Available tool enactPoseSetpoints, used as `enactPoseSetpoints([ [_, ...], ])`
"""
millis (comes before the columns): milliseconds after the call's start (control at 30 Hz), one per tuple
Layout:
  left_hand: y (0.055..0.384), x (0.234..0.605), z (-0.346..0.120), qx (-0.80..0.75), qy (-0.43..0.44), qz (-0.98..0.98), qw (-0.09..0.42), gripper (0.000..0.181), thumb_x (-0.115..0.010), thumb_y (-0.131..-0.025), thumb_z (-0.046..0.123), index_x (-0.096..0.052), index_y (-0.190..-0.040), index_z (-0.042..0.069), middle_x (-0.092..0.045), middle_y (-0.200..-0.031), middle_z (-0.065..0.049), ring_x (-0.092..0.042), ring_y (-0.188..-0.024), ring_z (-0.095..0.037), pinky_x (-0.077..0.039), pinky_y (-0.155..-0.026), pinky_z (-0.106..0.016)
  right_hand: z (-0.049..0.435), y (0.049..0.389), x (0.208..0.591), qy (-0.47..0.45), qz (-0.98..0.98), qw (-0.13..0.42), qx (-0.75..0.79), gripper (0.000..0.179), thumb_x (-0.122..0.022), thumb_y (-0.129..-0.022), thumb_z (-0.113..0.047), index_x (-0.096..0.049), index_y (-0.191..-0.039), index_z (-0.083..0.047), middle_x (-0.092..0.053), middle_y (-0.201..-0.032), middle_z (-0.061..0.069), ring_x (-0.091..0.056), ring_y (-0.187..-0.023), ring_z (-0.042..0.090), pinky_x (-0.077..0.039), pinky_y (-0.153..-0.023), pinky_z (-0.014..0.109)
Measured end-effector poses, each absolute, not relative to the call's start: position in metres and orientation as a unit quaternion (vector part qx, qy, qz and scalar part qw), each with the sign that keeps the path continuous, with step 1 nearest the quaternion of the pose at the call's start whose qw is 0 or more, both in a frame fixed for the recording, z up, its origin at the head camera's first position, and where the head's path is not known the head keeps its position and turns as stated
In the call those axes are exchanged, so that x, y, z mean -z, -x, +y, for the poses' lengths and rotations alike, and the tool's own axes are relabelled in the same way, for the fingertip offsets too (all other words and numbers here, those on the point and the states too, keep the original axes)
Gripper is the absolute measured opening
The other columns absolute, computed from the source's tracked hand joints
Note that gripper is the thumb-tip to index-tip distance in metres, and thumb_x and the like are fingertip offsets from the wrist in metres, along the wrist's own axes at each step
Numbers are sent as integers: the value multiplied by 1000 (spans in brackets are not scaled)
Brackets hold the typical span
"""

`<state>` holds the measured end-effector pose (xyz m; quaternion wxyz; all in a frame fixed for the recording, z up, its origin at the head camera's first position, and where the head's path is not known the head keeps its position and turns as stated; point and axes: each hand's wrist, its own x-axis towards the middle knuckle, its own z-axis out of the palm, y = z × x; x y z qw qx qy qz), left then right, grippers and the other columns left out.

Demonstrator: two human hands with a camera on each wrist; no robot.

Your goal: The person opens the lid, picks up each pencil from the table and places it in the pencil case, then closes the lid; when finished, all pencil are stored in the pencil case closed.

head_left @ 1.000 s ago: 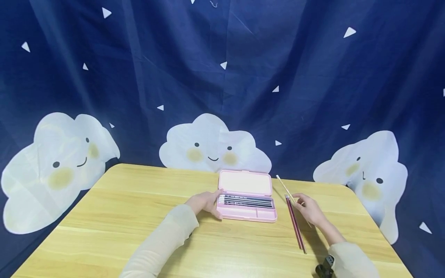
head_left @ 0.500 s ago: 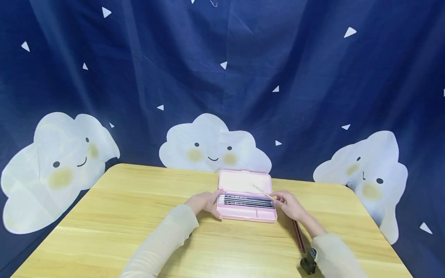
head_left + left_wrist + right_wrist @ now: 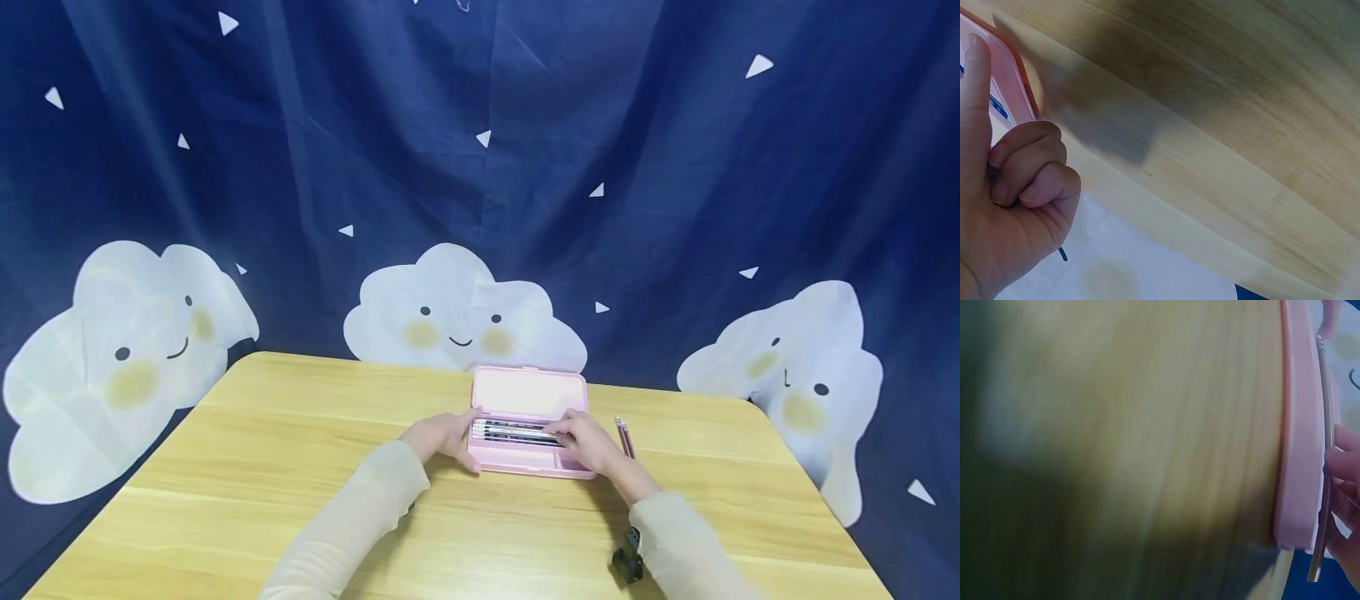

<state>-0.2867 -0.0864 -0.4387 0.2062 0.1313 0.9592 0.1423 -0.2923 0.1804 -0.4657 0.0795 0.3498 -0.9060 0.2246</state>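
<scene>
A pink pencil case (image 3: 517, 462) lies on the table with its lid (image 3: 528, 392) raised toward the back. Several dark pencils (image 3: 498, 437) lie side by side in its rear compartment. My left hand (image 3: 442, 437) holds the left end of the case, one finger reaching onto its edge in the left wrist view and the others curled. Over the right part of the case, my right hand (image 3: 588, 442) pinches a pale, shiny pencil (image 3: 1327, 394) between thumb and fingers. That pencil runs lengthwise along the case, level with the dark ones, and the hand covers their right ends.
Two dark red pencils (image 3: 624, 437) lie on the table right of the case, largely hidden behind my right forearm. The wooden table (image 3: 262, 467) ends at the back against a blue curtain (image 3: 420, 125) with cloud prints. A black wrist camera (image 3: 628, 557) hangs at my right sleeve.
My right hand has carried the pale pencil left from beside the red pencils to over the case, turning it from slanted to lengthwise. The left hand has stayed in place.
</scene>
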Motion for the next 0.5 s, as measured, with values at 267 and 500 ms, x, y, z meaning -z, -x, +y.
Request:
enactPoseSetpoints([
  [267, 286, 436, -86, -145, -128, 959, 208, 104, -81, -61, 45, -24, -145, 20, -47, -132, -21, -46, -120, -32, -39, -99, -43, 163, 293, 466, -350, -908, 87, -214, 21, -60, -80, 6, -72, -94, -6, -56, -76, 0, -51, -72, 14, -46, -66, 27],
  [500, 287, 437, -87, -144, -128, 960, 205, 104, -81, -61, 45, -24, -144, 21, -47, -132, -20, -46, -120, -32, -39, -98, -43, 152, 296, 468, -333, -919, 80, -195, 21, -62, -80, 1, -72, -94, -11, -56, -76, -3, -50, -71, 13, -42, -58, 22],
])
